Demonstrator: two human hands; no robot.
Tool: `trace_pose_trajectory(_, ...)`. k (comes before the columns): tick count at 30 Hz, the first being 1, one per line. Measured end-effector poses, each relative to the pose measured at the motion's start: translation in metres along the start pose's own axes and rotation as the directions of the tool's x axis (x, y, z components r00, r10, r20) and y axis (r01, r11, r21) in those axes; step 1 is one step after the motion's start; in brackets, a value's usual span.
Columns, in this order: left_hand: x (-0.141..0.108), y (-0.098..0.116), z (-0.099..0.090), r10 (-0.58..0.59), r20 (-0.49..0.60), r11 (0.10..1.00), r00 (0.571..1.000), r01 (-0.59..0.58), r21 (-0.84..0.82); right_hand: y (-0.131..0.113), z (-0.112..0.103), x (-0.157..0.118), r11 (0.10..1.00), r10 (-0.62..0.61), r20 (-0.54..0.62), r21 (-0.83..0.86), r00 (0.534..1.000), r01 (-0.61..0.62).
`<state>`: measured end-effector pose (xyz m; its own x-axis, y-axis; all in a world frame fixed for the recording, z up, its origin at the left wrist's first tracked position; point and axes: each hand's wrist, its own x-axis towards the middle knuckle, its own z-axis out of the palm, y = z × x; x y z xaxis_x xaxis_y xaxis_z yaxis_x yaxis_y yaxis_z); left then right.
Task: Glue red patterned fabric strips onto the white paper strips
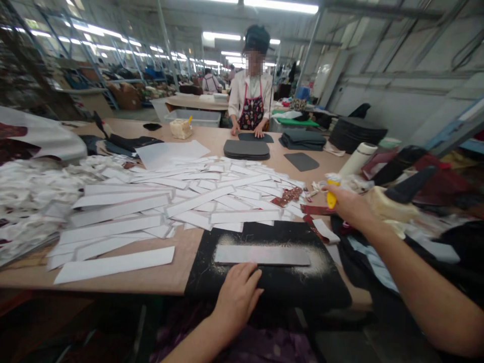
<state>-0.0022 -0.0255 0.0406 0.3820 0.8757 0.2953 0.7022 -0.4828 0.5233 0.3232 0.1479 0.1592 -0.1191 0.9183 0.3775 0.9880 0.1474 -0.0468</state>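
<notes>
A long flat grey strip, perhaps a metal plate (260, 255), lies on a black sheet (272, 290) at the table's near edge. Fingertips of my left hand (240, 287) rest at the strip's near edge, the fingers extended and holding nothing. My right hand (350, 204) is closed around a yellow-handled brush (332, 194), off to the right of the black sheet; its head looks whitish and is blurred. Left of and beyond the sheet spreads a heap of white strips (223, 194). One white strip (115, 264) lies apart in front of the heap.
Across the table a person in an apron (253, 103) has both hands on dark panels (245, 149). A crusted pot (180, 128) holds something yellow. At right stand a pale cylinder (358, 159), a crusted tub (391, 204) and piled cloth. White scraps (34, 196) fill the left.
</notes>
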Motion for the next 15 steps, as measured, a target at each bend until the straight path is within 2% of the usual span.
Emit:
trace_pose_trajectory(2, 0.006, -0.008, 0.003, 0.031, -0.057, 0.985, 0.998, -0.021, 0.172, -0.040, 0.002, -0.027, 0.981, -0.138, 0.066, 0.144, 0.988, 0.127)
trace_pose_trajectory(4, 0.006, -0.016, 0.006, 0.050, -0.083, 0.956, 0.995, -0.024, 0.291, -0.082, 0.010, -0.052, 0.910, -0.197, 0.051, 0.380, 0.979, 0.164)
trace_pose_trajectory(6, 0.002, -0.024, 0.009, 0.055, -0.093, 0.932, 0.994, -0.018, 0.361, -0.119, 0.024, -0.073, 0.777, -0.158, 0.080, 0.625, 0.984, 0.074)
trace_pose_trajectory(8, -0.003, -0.029, 0.012, 0.055, -0.102, 0.916, 0.993, -0.010, 0.401, -0.144, 0.040, -0.087, 0.643, -0.103, 0.211, 0.760, 0.972, -0.096)
trace_pose_trajectory(9, -0.006, -0.032, 0.013, 0.057, -0.111, 0.910, 0.992, -0.006, 0.414, -0.149, 0.047, -0.092, 0.610, -0.088, 0.279, 0.774, 0.956, -0.170)
trace_pose_trajectory(11, -0.008, -0.034, 0.016, 0.074, -0.130, 0.902, 0.989, -0.011, 0.432, -0.140, 0.056, -0.099, 0.635, -0.048, 0.352, 0.733, 0.935, -0.244)
trace_pose_trajectory(13, -0.008, -0.035, 0.018, 0.099, -0.153, 0.894, 0.983, -0.021, 0.447, -0.111, 0.056, -0.103, 0.743, 0.067, 0.335, 0.612, 0.940, -0.271)
trace_pose_trajectory(15, -0.007, -0.036, 0.020, 0.124, -0.175, 0.885, 0.977, -0.029, 0.465, -0.078, 0.048, -0.107, 0.853, 0.267, 0.266, 0.382, 0.926, -0.356)
